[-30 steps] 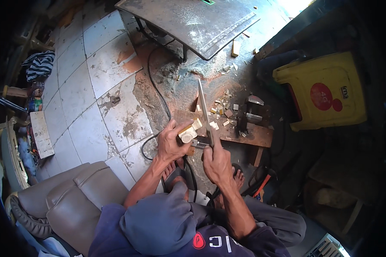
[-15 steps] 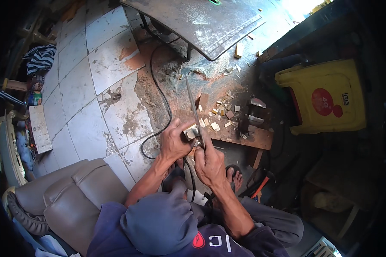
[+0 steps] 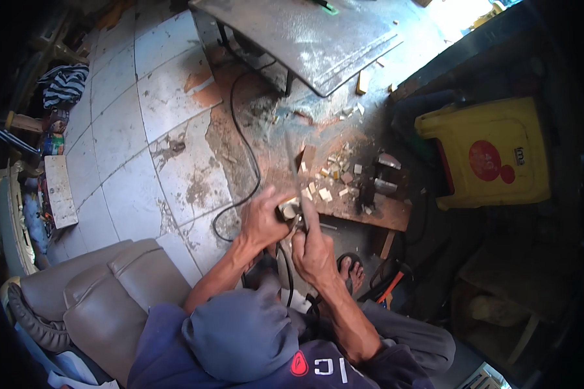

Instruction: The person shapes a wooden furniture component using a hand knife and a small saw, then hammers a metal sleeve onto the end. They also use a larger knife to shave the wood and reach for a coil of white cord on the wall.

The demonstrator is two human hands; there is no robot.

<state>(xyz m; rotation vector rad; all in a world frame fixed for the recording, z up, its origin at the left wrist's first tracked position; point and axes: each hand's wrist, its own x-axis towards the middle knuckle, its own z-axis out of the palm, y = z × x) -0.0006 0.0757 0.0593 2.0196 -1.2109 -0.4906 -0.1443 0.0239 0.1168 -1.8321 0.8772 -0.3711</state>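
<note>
My left hand (image 3: 261,217) is closed around a small pale piece with a rounded end (image 3: 289,210), probably wood; the fingers cover much of it. In my right hand (image 3: 315,256) is a long, thin, tapered file (image 3: 293,168), its grip end hidden by the fingers. Pointing away from me, the file crosses right beside the small piece, and its far part is smeared by motion. Just beyond my hands, pale cut-off wood bits (image 3: 334,172) lie scattered on and around a low wooden bench (image 3: 389,214).
A dark-topped table (image 3: 292,48) covered in dust stands ahead. The black cable (image 3: 255,155) snakes across broken white tiles (image 3: 120,149). At right is a yellow plastic bin (image 3: 529,149). A brown padded seat (image 3: 120,285) is at left, and an orange-handled tool (image 3: 392,285) lies by my foot.
The file is blurred now and its far tip sits slightly lower and more upright. Both hands stay close together, with a slight shift of the right hand.
</note>
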